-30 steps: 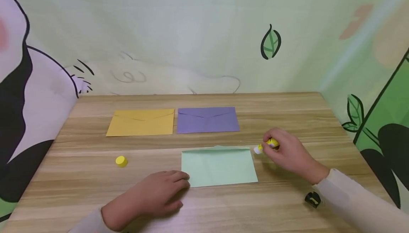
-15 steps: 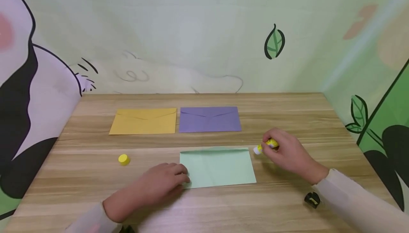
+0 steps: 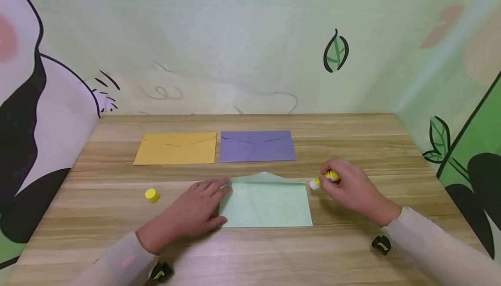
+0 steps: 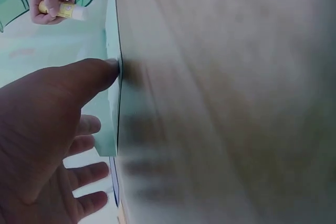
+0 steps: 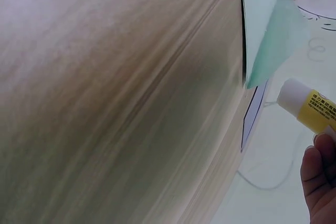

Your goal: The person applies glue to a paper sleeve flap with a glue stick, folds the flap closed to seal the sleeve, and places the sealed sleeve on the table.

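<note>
A light green envelope (image 3: 270, 205) lies near the middle of the table, its flap (image 3: 266, 177) standing up along the far edge. My left hand (image 3: 195, 207) rests at its left side, fingertips over the far left corner and thumb by the near left corner. In the left wrist view, the fingers (image 4: 89, 176) are spread and loosely extended. My right hand (image 3: 354, 190) grips an uncapped yellow glue stick (image 5: 317, 111), white end pointing left, just right of the envelope. The palm side of that grip is mostly hidden in the head view.
A yellow cap (image 3: 151, 195) stands on the table left of the left hand. Behind the green envelope lie a yellow envelope (image 3: 176, 149) and a purple envelope (image 3: 256, 146), side by side. A printed wall (image 3: 235, 46) rises at the table's far edge.
My left hand has slid away from me along the envelope's left side, its fingers spreading to the far corner. The flap now stands higher. The right hand has stayed nearly still with the glue stick.
</note>
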`<state>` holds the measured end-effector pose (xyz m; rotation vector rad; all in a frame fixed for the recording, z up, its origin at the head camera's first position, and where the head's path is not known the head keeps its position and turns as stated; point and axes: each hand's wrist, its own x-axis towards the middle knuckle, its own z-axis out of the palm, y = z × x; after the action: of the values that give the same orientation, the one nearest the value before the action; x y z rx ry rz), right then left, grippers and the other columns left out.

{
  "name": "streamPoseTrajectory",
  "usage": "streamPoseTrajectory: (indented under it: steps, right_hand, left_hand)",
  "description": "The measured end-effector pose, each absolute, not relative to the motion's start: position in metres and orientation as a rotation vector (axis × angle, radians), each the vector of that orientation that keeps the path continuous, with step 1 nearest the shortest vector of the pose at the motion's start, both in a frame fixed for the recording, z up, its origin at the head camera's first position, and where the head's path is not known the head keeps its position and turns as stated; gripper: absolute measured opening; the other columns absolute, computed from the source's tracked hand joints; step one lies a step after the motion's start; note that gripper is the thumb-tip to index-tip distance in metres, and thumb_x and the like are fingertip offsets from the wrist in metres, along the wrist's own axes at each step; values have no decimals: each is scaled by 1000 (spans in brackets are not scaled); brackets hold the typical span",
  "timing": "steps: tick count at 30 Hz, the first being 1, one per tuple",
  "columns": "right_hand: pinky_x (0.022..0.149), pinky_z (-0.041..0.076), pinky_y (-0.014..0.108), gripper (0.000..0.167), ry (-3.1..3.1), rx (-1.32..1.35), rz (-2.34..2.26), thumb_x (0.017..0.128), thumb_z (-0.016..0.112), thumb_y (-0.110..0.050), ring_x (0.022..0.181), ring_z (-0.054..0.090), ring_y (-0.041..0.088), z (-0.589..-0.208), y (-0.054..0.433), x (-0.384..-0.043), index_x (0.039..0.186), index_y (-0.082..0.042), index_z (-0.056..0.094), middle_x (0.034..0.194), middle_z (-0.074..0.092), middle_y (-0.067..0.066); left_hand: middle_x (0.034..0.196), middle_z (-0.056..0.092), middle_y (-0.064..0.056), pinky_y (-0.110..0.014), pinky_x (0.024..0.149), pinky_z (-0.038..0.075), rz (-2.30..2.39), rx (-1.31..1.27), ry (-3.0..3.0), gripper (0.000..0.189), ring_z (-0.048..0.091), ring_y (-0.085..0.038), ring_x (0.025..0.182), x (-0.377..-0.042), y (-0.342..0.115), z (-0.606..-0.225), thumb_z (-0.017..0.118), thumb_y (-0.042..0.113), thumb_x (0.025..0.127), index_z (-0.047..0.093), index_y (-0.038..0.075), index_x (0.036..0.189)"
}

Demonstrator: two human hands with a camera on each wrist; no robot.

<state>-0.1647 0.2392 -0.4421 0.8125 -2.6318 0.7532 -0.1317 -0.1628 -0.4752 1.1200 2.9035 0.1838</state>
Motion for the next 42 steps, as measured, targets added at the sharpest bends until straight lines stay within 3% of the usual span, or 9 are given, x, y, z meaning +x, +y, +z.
streamPoseTrajectory:
  steps: [11,33,42]
  right_hand:
    - [58,43,22,15,-2610,831,778,83,70,-5,67,46,6,-441,235,-166,85,-17,61,81,55,-8]
    - [57,44,22,12,-2598,855,762,84,71,-8,67,47,5,-442,225,-169,87,-15,62,80,55,-8]
    - [57,45,22,13,-2632,845,836,87,72,-10,65,49,9,-437,215,-170,95,-12,62,82,56,-6]
  left_hand:
    - [162,32,-13,-57,115,32,213,1025,2804,84,36,-40,144,-142,-162,-470,67,56,90,39,6,152]
    - [157,39,-7,-57,115,31,218,925,2761,93,39,-35,141,-149,-162,-468,72,65,80,43,11,151]
    - [154,42,-8,-57,116,28,242,915,2765,101,39,-34,140,-154,-163,-468,75,69,75,41,12,152]
